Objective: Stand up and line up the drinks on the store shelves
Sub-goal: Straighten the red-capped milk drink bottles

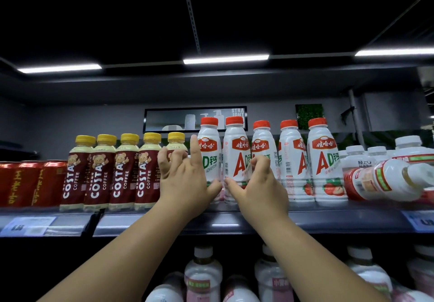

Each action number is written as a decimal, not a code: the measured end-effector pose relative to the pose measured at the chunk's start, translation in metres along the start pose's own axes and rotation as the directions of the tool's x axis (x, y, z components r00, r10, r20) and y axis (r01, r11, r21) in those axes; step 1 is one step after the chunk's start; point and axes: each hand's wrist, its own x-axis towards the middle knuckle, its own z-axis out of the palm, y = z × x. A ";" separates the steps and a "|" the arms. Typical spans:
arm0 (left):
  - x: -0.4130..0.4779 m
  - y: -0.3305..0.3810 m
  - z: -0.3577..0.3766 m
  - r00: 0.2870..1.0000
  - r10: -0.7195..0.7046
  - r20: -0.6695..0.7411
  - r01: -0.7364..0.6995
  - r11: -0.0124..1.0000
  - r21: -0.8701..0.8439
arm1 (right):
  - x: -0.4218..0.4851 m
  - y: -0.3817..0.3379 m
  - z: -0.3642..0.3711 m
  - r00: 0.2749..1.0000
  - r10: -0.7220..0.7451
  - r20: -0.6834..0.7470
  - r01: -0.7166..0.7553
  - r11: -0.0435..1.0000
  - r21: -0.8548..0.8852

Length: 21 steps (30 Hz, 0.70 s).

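Five white AD milk bottles with red caps stand in a row on the upper shelf (305, 222). My left hand (185, 179) holds the first AD bottle (210, 142), with the index finger up its left side and the thumb across its lower front. My right hand (260, 184) grips the second AD bottle (236, 151), thumb at its lower left and curled fingers at its right, in front of the third bottle (264, 142). Right of the row, one white bottle with a red and green label (380, 182) lies on its side.
Five yellow-capped Costa coffee bottles (101, 172) stand left of my left hand, with red cans (23, 184) beyond them. White-capped bottles (357, 158) stand behind the fallen one. Pink-labelled bottles (203, 276) fill the shelf below. A dark shelf underside with light strips hangs overhead.
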 end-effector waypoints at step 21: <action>0.050 -0.018 -0.029 0.988 0.150 0.038 -0.154 0.982 0.105 | 0.106 -0.023 -0.054 0.949 -0.178 0.261 0.177 0.984 0.027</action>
